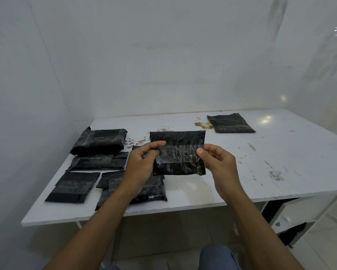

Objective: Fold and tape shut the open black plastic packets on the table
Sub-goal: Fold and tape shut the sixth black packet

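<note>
Person sits at the near table edge, one knee point(218, 256) in view. The left hand point(142, 164) pinches the left edge of a black plastic packet point(180, 166); the right hand point(218, 164) pinches the right edge likewise. The packet is held above the table point(261, 172), flat face up toward the camera, probably so the clear tape strip point(181, 152) over its fold can be pressed down or checked. Judged: taping nearly complete. To its left, taped packets point(97, 161) lie overlapping, apparently the finished lot. Farther right, a lone packet point(230, 123) lies beside a brown stain point(202, 124); whether it is sealed cannot be told. The opaque plastic hides all contents.
</note>
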